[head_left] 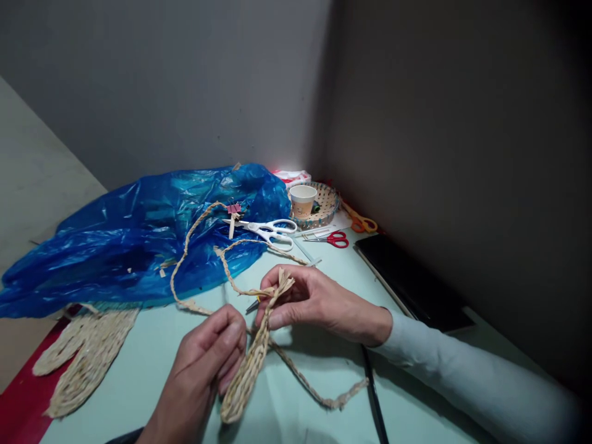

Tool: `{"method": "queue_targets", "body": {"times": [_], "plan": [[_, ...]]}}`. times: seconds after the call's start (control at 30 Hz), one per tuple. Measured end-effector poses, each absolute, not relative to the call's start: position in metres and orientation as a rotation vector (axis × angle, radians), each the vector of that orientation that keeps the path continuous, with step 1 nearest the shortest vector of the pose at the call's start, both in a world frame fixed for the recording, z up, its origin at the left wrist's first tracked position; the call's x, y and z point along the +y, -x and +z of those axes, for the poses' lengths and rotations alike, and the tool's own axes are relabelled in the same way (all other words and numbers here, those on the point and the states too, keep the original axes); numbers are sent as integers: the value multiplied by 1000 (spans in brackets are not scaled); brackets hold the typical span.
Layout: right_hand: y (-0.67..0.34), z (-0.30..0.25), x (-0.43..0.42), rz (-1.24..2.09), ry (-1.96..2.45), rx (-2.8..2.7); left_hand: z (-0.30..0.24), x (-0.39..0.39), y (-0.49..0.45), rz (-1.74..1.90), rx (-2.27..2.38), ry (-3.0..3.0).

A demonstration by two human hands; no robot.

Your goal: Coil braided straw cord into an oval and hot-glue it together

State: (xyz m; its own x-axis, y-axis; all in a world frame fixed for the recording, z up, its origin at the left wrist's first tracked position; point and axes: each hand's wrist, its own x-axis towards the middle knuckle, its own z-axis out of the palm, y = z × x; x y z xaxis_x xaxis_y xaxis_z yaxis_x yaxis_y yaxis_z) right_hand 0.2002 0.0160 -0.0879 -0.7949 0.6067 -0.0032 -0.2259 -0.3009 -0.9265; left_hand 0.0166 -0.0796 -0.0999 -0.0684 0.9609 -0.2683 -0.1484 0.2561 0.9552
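My left hand is closed around the lower side of a small woven straw piece that lies on the pale green table. My right hand pinches the upper end of the same piece, where loose straw strips stick out. A long braided straw cord runs from that end, loops over a blue plastic bag and back. Another stretch of braid trails across the table below my right wrist.
White scissors lie on the bag's edge. Red scissors, orange scissors, and a paper cup in a round woven tray sit near the wall corner. A dark flat slab lies right. Woven straw mats lie left.
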Motion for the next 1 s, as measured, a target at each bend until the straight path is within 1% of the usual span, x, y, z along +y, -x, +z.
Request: {"method": "queue_targets", "body": {"times": [0.17, 0.33, 0.47, 0.77, 0.9, 1.0], "plan": [[-197, -88, 13, 2152, 454, -1450, -100, -81, -22, 1081, 1332, -875], [-197, -87, 12, 2136, 430, -1495, -102, -78, -18, 1162, 1113, -676], [-199, -87, 14, 2098, 436, -1535, -101, -81, -19, 1105, 1012, -592], [-199, -87, 10, 1927, 430, -1694, -95, -80, -28, 1035, 1180, -678], [-204, -79, 13, 1941, 301, -1620, -87, -83, -30, 1063, 1230, -757], [-207, -77, 16, 1847, 386, -1498, -84, -84, -30, 1083, 1241, -778]]}}
